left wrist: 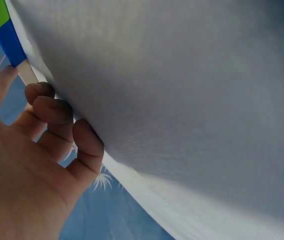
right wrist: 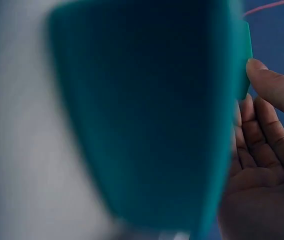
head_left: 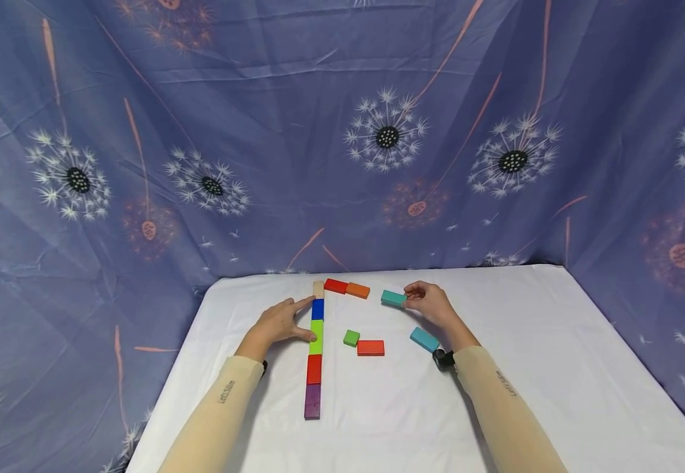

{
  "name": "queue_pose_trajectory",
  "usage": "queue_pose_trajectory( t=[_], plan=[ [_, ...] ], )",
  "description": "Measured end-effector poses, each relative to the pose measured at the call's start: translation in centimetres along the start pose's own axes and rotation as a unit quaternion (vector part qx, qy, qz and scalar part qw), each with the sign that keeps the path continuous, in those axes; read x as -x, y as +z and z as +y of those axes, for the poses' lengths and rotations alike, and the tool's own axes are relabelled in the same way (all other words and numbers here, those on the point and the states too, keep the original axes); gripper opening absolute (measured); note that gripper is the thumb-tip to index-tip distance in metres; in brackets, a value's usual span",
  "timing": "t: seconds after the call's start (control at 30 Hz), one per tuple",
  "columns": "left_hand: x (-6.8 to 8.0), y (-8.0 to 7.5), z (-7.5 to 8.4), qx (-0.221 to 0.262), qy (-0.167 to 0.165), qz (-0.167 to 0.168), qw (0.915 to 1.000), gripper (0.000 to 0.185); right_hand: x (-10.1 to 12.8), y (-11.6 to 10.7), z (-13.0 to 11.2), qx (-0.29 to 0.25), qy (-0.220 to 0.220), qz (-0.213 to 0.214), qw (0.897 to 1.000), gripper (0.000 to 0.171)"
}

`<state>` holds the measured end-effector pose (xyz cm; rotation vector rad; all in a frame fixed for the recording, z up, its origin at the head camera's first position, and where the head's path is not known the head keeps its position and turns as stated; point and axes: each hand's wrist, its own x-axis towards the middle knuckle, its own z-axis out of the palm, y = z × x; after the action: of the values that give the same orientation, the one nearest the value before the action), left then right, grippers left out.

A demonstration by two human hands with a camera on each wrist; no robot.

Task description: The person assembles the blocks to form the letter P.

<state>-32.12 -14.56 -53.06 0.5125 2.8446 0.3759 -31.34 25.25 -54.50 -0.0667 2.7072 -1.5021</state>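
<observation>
A straight line of blocks runs down the table: a plain wood block (head_left: 318, 289), a blue block (head_left: 317, 309), a lime block (head_left: 317, 345), a red block (head_left: 314, 369) and a purple block (head_left: 312, 401). My left hand (head_left: 276, 323) rests beside it, index finger at the blue block's upper end and thumb at the lime block. Its other fingers bend loosely in the left wrist view. My right hand (head_left: 432, 303) pinches the right end of a teal block (head_left: 393, 299) between thumb and fingers; the block's far side peeks out in the right wrist view.
From the line's top, a red block (head_left: 336, 286) and an orange block (head_left: 357, 290) lead right. Mid-table lie a small green block (head_left: 351, 337) and another red block (head_left: 371, 348). A light blue block (head_left: 425, 339) lies by my right wrist. A patterned curtain (head_left: 295, 164) stands behind.
</observation>
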Motion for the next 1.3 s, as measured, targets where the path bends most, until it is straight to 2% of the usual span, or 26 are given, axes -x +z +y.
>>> queue_pose_trajectory(
  t=[0.27,0.53,0.97,1.13,1.3],
  plan=[
    [0.0,0.0,0.1,0.0,-0.003,0.004,1.0,0.109,-1.2,2.1,-0.6,0.018,0.011,0.011,1.0,0.035],
    [0.1,0.1,0.1,0.009,-0.01,-0.005,0.9999,0.11,-1.5,3.3,-1.3,0.036,0.031,0.019,0.999,0.039],
    [-0.1,0.0,0.1,0.003,-0.007,-0.002,1.0,0.109,-2.0,4.3,-2.1,0.08,0.035,0.031,0.996,0.033],
    [0.0,0.0,-0.1,-0.001,-0.017,-0.01,0.9998,0.109,-2.0,4.7,-2.3,0.084,0.034,0.02,0.996,0.035],
    [0.0,0.0,-0.1,-0.008,-0.005,-0.002,1.0,0.111,-2.1,4.9,-2.5,0.088,0.037,0.026,0.995,0.035]
  ],
)
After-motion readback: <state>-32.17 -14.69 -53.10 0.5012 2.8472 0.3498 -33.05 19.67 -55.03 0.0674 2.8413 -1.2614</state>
